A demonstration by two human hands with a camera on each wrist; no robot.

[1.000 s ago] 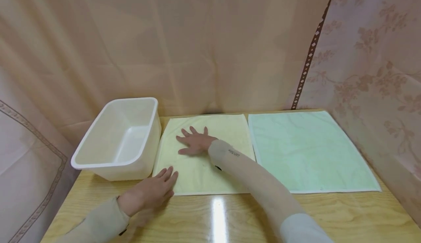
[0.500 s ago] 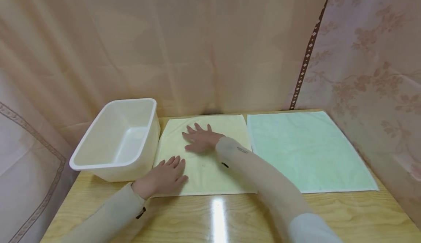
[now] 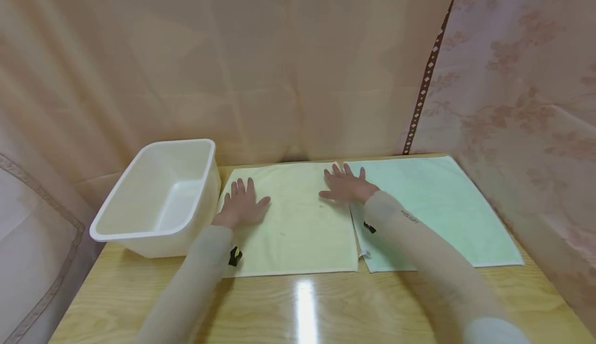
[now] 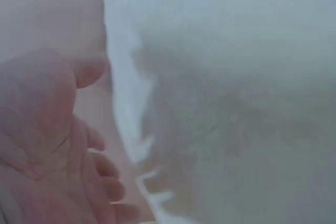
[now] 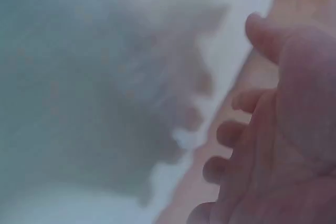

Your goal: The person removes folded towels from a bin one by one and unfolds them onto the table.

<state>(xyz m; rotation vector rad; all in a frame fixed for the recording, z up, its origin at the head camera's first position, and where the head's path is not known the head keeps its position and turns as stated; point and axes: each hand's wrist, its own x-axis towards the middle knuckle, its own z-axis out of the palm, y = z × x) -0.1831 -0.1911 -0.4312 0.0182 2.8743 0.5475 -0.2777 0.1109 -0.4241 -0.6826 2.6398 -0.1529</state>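
A pale yellow towel (image 3: pixel 302 235) lies flat, with a light green towel (image 3: pixel 433 209) spread to its right. Over the yellow towel's left part is my left hand (image 3: pixel 242 204), palm down with fingers spread. My right hand (image 3: pixel 346 184) is over the far right corner of the yellow towel, where it meets the green one. Both hands hold nothing. In the left wrist view, my left hand (image 4: pixel 42 140) appears apart from its shadow on the pale cloth. The right wrist view likewise has my right hand (image 5: pixel 283 129) beside a finger shadow.
A white plastic tub (image 3: pixel 200 220) stands on the left of the wooden table (image 3: pixel 261 308), close beside the yellow towel. Behind hangs a beige curtain (image 3: pixel 261 75); a floral curtain (image 3: pixel 526 126) borders the right. A small white tag (image 3: pixel 364 253) shows between the towels.
My right hand has moved right across the yellow towel to its far right corner. My left hand has moved forward onto the towel's left part. The towels' adjoining edges now look less even.
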